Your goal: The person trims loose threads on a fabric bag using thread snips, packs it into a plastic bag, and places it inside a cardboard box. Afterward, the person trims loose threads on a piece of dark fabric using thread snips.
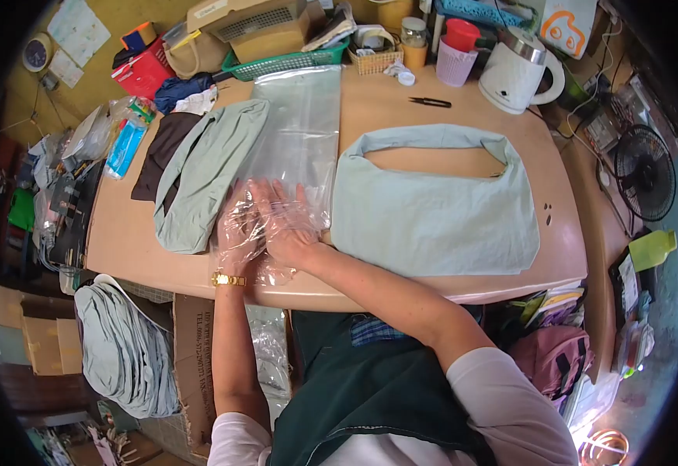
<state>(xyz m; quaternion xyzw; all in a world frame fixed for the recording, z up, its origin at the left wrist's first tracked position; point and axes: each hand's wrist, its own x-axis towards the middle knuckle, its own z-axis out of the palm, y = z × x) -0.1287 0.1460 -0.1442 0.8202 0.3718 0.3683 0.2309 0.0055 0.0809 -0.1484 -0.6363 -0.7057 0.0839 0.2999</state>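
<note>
A long clear plastic bag [296, 116] lies flat on the table, its near end crumpled around both my hands. My left hand [239, 229], with a gold watch on the wrist, is closed on the crumpled plastic, its fingertips partly hidden by shiny folds. My right hand [286, 225] lies beside it with fingers stretched and spread against the plastic. To the right of my hands a pale blue-green fabric shoulder bag [436, 213] lies flat with its strap loop away from me. Left of them a folded grey-green fabric piece [207, 179] partly covers a dark brown cloth [160, 159].
Black thread snips [430, 102] lie near the back. Behind stand a green basket [285, 62], a lilac cup [455, 67] and a white kettle [512, 74]. A stack of grey-green fabric pieces [125, 346] hangs below the table's left front edge. A fan [644, 172] stands right.
</note>
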